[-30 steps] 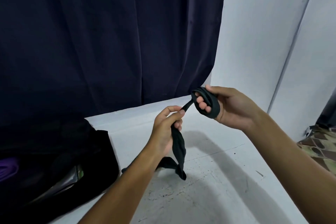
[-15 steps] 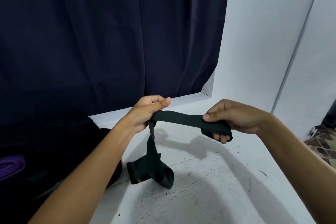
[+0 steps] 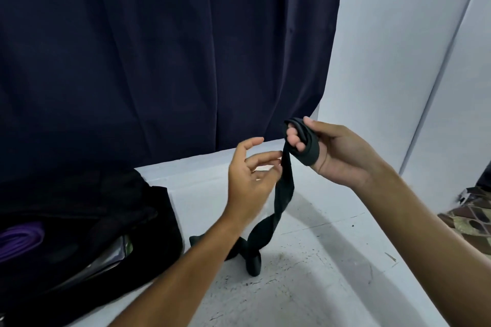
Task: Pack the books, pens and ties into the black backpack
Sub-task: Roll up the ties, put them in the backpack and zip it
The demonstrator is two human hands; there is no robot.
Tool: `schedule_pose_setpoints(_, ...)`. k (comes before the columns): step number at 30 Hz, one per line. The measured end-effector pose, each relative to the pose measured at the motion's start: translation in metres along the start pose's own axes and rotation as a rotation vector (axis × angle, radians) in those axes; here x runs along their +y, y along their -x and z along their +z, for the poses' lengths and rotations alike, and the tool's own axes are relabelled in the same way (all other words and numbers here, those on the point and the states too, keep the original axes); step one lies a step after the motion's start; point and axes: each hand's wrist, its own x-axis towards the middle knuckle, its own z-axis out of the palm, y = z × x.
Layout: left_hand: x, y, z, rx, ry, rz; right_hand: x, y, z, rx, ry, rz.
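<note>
One dark curtain (image 3: 159, 56) is hanging along the far edge of the white surface (image 3: 318, 287), which is lying bare and open at centre and right. One black backpack (image 3: 111, 223) is sitting unzipped at the left edge, showing one purple item (image 3: 22, 240) inside. One dark tie (image 3: 283, 194) is hanging twisted between the hands, its tail touching the surface just beside the backpack. Right hand (image 3: 334, 154) is gripping the tie's wound loops. Left hand (image 3: 251, 175) is spread loosely, fingertips (image 3: 276, 154) meeting the hanging strip.
</note>
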Motion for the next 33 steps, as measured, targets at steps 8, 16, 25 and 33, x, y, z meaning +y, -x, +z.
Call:
schedule_pose_setpoints(8,-0.008,-0.006,0.023,0.174,0.038,-0.065,0.003,0.001,0.015,-0.059,-0.013,0.002)
schedule_pose_setpoints(16,-0.01,-0.02,0.028,0.249,-0.046,0.015,0.007,0.002,0.02,-0.09,0.009,0.015)
schedule_pose_setpoints(25,-0.018,-0.023,-0.012,-0.057,-0.12,-0.079,-0.009,0.0,0.0,0.139,0.297,0.056)
schedule_pose_setpoints(33,-0.013,-0.009,-0.014,-0.152,-0.03,-0.247,0.006,-0.014,-0.013,0.135,-0.035,-0.024)
